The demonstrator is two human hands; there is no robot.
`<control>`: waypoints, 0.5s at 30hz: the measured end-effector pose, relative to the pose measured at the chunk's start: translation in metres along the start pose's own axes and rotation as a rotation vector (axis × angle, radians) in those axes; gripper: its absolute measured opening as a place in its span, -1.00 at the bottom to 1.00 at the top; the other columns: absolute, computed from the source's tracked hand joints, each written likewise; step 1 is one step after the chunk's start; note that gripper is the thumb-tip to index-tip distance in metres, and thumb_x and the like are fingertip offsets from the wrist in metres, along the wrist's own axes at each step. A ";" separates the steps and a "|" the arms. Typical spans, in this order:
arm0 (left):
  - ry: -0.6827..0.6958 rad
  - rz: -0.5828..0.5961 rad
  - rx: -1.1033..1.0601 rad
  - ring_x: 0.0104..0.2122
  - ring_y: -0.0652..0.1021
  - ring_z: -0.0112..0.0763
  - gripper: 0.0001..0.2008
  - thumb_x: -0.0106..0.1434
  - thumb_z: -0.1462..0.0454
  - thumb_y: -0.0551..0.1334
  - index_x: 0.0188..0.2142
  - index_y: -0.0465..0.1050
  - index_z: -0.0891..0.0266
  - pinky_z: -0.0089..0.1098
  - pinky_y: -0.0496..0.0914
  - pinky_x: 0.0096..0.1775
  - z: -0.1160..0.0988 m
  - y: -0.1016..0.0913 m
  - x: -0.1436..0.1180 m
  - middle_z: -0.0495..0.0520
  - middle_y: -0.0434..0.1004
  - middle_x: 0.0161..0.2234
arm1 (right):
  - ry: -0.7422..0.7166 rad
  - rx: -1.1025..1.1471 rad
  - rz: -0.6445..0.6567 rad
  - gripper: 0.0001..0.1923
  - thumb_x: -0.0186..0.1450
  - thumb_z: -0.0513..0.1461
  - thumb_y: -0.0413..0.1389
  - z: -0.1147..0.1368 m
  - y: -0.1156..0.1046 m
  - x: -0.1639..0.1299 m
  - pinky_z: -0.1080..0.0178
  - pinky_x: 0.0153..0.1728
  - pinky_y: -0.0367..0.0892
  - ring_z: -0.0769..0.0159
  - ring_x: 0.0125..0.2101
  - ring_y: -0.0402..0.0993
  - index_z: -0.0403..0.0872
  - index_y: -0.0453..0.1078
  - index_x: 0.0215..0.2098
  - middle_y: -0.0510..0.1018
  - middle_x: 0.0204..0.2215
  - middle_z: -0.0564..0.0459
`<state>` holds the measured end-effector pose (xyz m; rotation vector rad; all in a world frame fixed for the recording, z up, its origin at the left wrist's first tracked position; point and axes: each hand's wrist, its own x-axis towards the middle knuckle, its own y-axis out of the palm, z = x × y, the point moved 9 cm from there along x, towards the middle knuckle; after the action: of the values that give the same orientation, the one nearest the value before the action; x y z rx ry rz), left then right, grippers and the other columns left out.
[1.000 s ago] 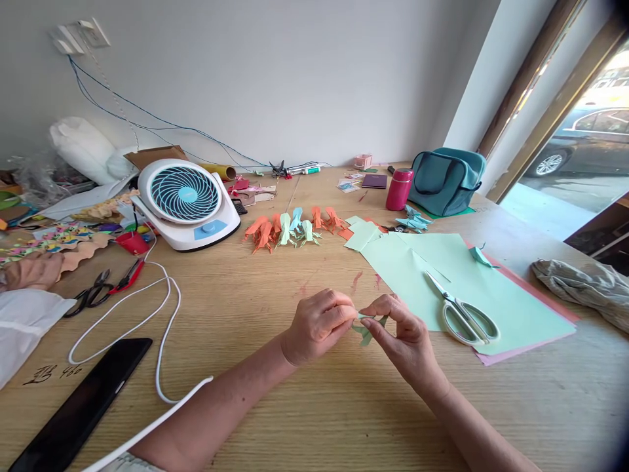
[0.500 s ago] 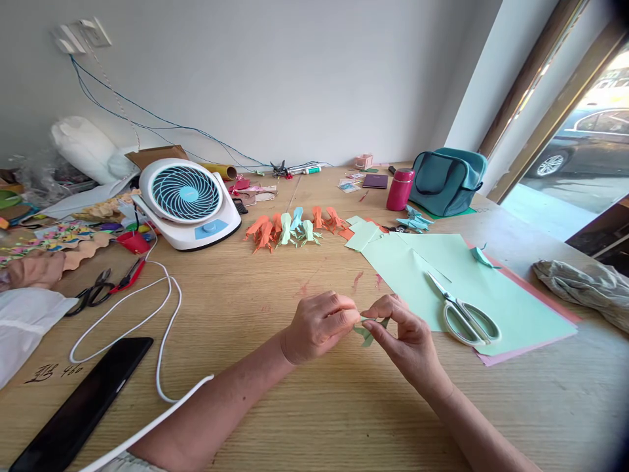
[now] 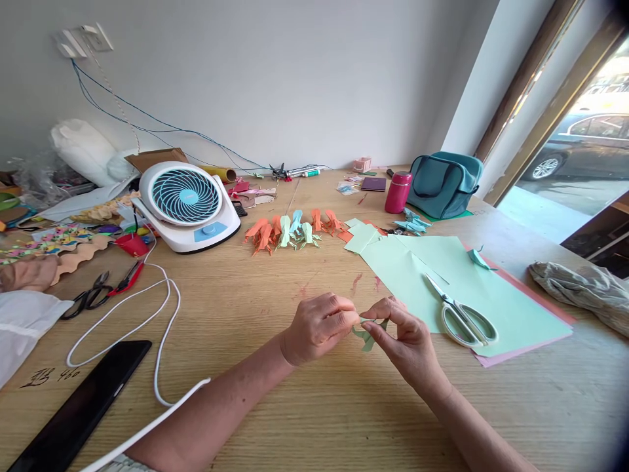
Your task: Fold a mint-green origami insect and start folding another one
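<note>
Both hands meet low over the wooden worktop (image 3: 304,406), close to the person's body. The left hand (image 3: 319,328) is curled, its thumb and fingers pinching one end of a small green folded paper piece (image 3: 366,335). The right hand (image 3: 405,341) pinches the other end between thumb and forefinger, the rest of its fingers bent loosely underneath. The paper piece hangs between the two hands, just above the worktop; its thin folded points stick out downward below the fingertips.

Just to the right of the hands lies a large pale green sheet (image 3: 466,288) on top of a pink sheet (image 3: 521,347), and a pair of white-handled scissors (image 3: 462,313) rests closed on the green one. Farther back stands a row of orange, green and blue folded figures (image 3: 289,231), well apart from the hands. Behind them to the left sits a white desk fan (image 3: 185,203), its white cable (image 3: 162,308) looping toward the near edge beside a black phone (image 3: 78,406). A teal bag (image 3: 445,183) and a pink bottle (image 3: 398,191) stand at the back right.
</note>
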<state>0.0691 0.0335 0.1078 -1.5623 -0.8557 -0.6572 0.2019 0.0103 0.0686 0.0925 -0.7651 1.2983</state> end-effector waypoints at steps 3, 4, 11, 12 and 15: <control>-0.152 -0.043 -0.121 -0.39 0.51 -0.47 -0.84 0.27 0.47 0.18 -0.22 0.39 0.19 -0.48 0.42 -0.33 0.008 0.002 0.000 0.04 0.49 -0.36 | -0.002 -0.005 -0.017 -0.95 0.33 -0.24 0.19 0.000 -0.001 0.000 0.12 -0.19 0.19 0.27 -0.39 0.39 0.02 0.47 -0.32 0.52 -0.45 0.13; -0.197 -0.054 -0.163 -0.40 0.50 -0.48 -0.83 0.27 0.48 0.18 -0.23 0.39 0.19 -0.49 0.42 -0.35 0.010 0.003 -0.001 0.03 0.47 -0.37 | 0.000 -0.005 -0.021 -0.94 0.33 -0.24 0.19 0.000 -0.001 0.000 0.12 -0.19 0.19 0.27 -0.39 0.39 0.02 0.47 -0.33 0.52 -0.45 0.13; -0.130 -0.018 -0.183 -0.31 0.55 -0.45 -0.82 0.29 0.47 0.17 -0.19 0.40 0.18 -0.46 0.45 -0.26 0.007 0.005 -0.002 0.08 0.52 -0.28 | -0.016 0.004 -0.026 -0.94 0.34 -0.24 0.19 0.002 -0.001 0.002 0.11 -0.18 0.18 0.28 -0.38 0.40 0.03 0.47 -0.32 0.54 -0.44 0.14; -0.112 -0.013 -0.170 -0.32 0.55 -0.46 -0.82 0.30 0.46 0.17 -0.19 0.40 0.18 -0.46 0.45 -0.26 0.006 0.005 -0.002 0.07 0.52 -0.28 | -0.015 0.005 -0.027 -0.94 0.34 -0.24 0.19 0.003 -0.001 0.002 0.11 -0.18 0.18 0.28 -0.38 0.40 0.03 0.47 -0.32 0.54 -0.44 0.14; -0.098 -0.001 -0.155 -0.33 0.56 -0.46 -0.83 0.29 0.46 0.18 -0.20 0.41 0.18 -0.47 0.45 -0.27 0.006 0.004 -0.001 0.07 0.54 -0.28 | -0.010 0.004 -0.024 -0.94 0.34 -0.24 0.19 0.002 -0.002 0.001 0.11 -0.17 0.18 0.27 -0.38 0.40 0.04 0.48 -0.31 0.54 -0.44 0.13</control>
<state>0.0709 0.0391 0.1037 -1.7455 -0.8951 -0.6652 0.2027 0.0099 0.0716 0.1113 -0.7682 1.2778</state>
